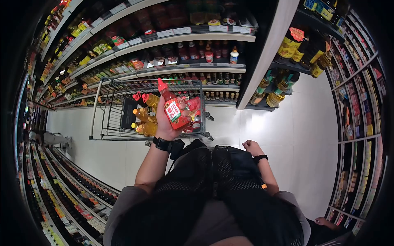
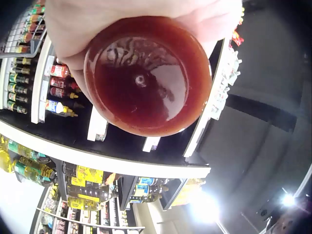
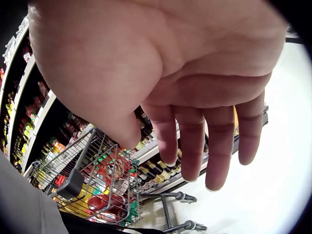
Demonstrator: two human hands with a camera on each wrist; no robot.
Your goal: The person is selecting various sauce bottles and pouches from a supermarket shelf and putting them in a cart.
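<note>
My left hand (image 1: pixel 165 121) grips a red squeeze bottle of ketchup (image 1: pixel 174 112) with a pointed red cap and a white label, held over the shopping cart (image 1: pixel 107 119). In the left wrist view the round base of the ketchup bottle (image 2: pixel 141 78) faces the camera, with the palm (image 2: pixel 97 19) behind it. My right hand (image 1: pixel 253 148) hangs at my side, holding nothing. Its fingers (image 3: pixel 219 151) hang loosely in the right wrist view. Inside the cart lie yellow oil bottles (image 1: pixel 145 129) and red packages (image 1: pixel 193 103), partly hidden by the ketchup and my hand.
Shelves (image 1: pixel 184 67) of sauce bottles run behind the cart. Large oil bottles (image 1: pixel 289 45) stand on an end shelf at the right, past a pale upright post (image 1: pixel 269 53). Another tall shelf (image 1: pixel 357 151) lines the far right. Another person's legs (image 1: pixel 57 139) show at the left.
</note>
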